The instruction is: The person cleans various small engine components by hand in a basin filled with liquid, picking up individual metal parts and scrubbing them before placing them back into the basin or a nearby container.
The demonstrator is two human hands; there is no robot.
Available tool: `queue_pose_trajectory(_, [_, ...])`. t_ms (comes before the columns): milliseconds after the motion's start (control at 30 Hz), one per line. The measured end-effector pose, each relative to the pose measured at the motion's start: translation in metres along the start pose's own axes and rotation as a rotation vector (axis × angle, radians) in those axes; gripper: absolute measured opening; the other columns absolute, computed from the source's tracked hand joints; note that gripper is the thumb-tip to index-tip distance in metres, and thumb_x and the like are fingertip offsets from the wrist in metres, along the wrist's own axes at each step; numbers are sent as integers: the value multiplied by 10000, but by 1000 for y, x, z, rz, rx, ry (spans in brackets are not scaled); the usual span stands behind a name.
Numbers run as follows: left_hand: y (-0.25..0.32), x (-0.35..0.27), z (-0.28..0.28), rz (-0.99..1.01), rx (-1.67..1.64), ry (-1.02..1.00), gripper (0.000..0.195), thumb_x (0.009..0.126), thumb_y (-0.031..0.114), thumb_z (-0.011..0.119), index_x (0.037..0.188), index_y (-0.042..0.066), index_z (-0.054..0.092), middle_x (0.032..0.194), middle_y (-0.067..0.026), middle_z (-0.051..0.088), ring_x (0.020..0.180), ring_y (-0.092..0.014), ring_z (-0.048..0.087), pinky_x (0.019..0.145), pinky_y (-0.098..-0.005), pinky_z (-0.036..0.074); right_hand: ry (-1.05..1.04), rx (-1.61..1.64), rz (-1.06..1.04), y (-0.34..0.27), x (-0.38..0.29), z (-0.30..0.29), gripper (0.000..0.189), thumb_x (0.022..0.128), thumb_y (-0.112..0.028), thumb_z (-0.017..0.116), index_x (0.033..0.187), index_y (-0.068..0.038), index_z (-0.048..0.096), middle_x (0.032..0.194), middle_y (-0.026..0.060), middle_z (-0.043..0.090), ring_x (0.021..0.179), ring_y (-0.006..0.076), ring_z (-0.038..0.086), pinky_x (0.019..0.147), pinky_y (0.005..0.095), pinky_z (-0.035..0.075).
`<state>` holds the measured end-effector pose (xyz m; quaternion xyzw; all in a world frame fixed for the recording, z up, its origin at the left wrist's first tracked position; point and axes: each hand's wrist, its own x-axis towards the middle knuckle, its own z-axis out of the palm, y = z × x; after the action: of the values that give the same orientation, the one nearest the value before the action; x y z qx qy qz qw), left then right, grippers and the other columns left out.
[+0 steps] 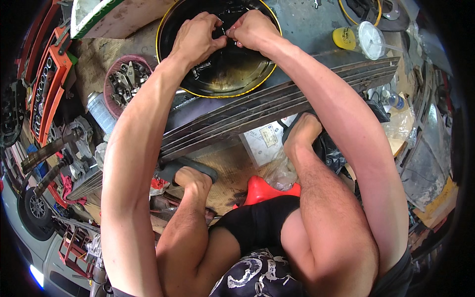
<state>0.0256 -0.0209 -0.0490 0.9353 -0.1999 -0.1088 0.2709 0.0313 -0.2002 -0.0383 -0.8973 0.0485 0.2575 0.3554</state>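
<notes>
A round black pan with a yellow rim lies before me, its bottom wet with dark, oily liquid. Over it, my left hand is bent with thumb and fingers curled; whether it grips anything is unclear. My right hand pinches a small shiny part, mostly hidden by the fingertips, close to the left thumb. Several small metal parts lie in the pan beneath my left wrist. Left of the pan, a pink plastic basket holds many metal parts, among them rocker-arm-like pieces.
A spray can stands by the basket. At right is a plastic cup with a lid and straw. Ridged metal strips cross in front of my feet. An orange socket case and engine parts lie left.
</notes>
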Motion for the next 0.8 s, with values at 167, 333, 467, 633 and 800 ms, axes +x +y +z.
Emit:
queue_pose_trajectory(167, [1, -1, -3, -26, -46, -3, 442, 757, 223, 791, 1130, 16, 674, 1088, -149, 668, 994, -346, 660, 889, -423, 525, -11, 21, 15, -2, 0, 0, 221, 808, -240, 772, 885, -33, 759, 778, 111, 716, 759, 218, 691, 733, 347, 531])
queue_pose_trajectory(333, [2, -4, -3, -12, -40, 32, 436, 753, 219, 789, 1111, -2, 676, 1040, -143, 656, 927, -310, 656, 831, -391, 528, -6, 74, 42, 0, 2, 4, 250, 767, -272, 795, 890, -53, 788, 956, 208, 736, 970, 360, 710, 865, 416, 560])
queue_pose_trajectory(467, [1, -4, -3, 22, -30, 29, 429, 752, 215, 792, 1098, -11, 676, 1005, -139, 651, 874, -289, 653, 790, -375, 530, 5, 43, 51, 0, 1, 5, 248, 770, -273, 796, 891, -57, 789, 958, 206, 736, 968, 358, 711, 865, 417, 561])
queue_pose_trajectory(633, [6, 2, 0, 34, -53, 23, 425, 752, 218, 793, 1091, -11, 680, 1004, -139, 656, 887, -295, 658, 799, -381, 534, -14, 42, 69, 5, 0, -5, 293, 774, -285, 802, 919, -31, 780, 968, 203, 737, 971, 357, 711, 868, 411, 564])
queue_pose_trajectory(800, [-1, -2, -9, -6, -6, 46, 410, 758, 223, 780, 1100, 15, 693, 1051, -151, 674, 976, -304, 677, 856, -388, 547, -22, -4, -4, -2, 7, -1, 214, 769, -237, 751, 817, -29, 760, 890, 200, 732, 885, 349, 719, 805, 431, 562])
